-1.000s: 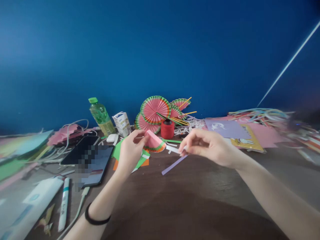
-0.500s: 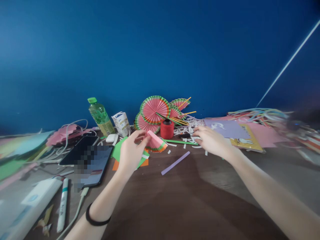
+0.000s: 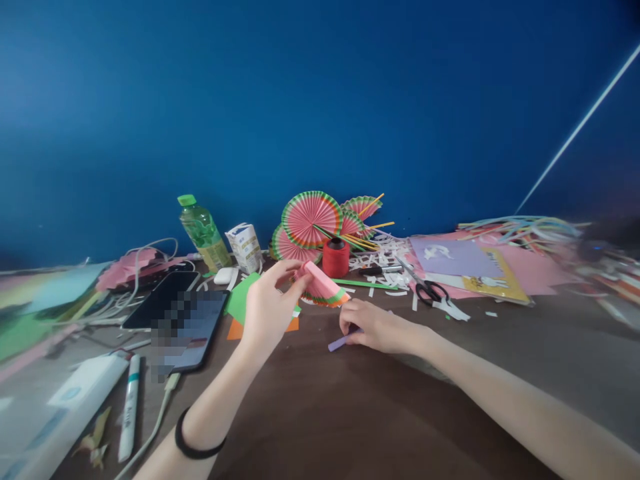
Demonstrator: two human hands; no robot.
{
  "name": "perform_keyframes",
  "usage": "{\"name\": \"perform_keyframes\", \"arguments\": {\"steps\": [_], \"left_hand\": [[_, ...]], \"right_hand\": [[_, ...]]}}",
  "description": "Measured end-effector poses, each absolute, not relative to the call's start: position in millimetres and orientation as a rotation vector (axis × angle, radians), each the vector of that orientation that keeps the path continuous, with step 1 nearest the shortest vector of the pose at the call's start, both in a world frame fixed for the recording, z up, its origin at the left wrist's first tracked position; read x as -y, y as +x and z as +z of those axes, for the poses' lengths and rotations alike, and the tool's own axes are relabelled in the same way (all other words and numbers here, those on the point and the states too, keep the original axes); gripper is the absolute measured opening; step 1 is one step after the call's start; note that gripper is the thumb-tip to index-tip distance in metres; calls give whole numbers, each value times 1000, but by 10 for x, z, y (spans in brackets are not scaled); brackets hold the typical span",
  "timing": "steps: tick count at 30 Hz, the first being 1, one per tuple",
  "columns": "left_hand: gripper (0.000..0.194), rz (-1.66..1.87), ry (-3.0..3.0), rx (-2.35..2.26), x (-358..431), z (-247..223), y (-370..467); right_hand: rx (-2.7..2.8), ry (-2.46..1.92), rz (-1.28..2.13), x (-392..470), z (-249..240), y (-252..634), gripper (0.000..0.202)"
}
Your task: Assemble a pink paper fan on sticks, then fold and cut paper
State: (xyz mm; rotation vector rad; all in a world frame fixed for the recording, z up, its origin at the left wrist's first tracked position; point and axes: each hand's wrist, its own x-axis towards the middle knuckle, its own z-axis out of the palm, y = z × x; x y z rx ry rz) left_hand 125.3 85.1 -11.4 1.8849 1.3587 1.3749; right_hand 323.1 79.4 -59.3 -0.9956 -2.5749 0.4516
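Observation:
My left hand (image 3: 275, 300) pinches a small pleated paper fan (image 3: 324, 287), pink with a green and orange edge, and keeps it raised over the table. Lower and to the right, my right hand (image 3: 375, 325) has its fingers curled down on a purple paper strip (image 3: 338, 344). One end of the strip sticks out to the left; its middle is covered by the fingers. Behind the hands stand a spool of red thread (image 3: 335, 259) and finished round paper fans (image 3: 313, 219) in watermelon colours. Beneath my left hand lie green paper (image 3: 241, 299) and orange paper (image 3: 235, 330).
Scissors (image 3: 431, 292), a black pen (image 3: 383, 270) and white paper scraps (image 3: 385, 252) lie to the right. Further right are purple paper (image 3: 453, 257) and a yellow packet (image 3: 507, 280). A green-capped bottle (image 3: 203, 230), a small carton (image 3: 243, 247), phones (image 3: 197, 333) and a marker (image 3: 130, 407) occupy the left.
My right hand has moved left and toward me, from beside the scraps onto the purple strip. The scissors now show. My left hand and the pleated fan have shifted slightly right.

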Motion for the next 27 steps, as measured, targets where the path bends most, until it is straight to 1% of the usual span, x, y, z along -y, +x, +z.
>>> {"name": "perform_keyframes", "arguments": {"steps": [5, 7, 9, 11, 15, 21, 27], "left_hand": [[18, 1412, 1985, -1436, -831, -97, 1249], [17, 1425, 2053, -1477, -822, -93, 1243], [16, 1445, 2112, -1490, -812, -89, 1240], [15, 1469, 2172, -1495, -801, -89, 1243], [13, 1473, 2365, -1495, -782, -108, 1260], [12, 1441, 2546, -1456, -754, -126, 1291], [13, 1457, 2564, -1414, -713, -111, 1329]], "right_hand": [[2471, -1079, 620, -864, -580, 3284, 17], [2350, -1116, 679, -903, -522, 3327, 14], [2170, -1156, 656, -929, -428, 3373, 9], [1955, -1160, 645, -928, -318, 3406, 12], [1654, -1030, 857, -814, -142, 3386, 22], [1564, -839, 1120, -600, -108, 3240, 22], [1583, -841, 1089, -595, -166, 3190, 15]]}}
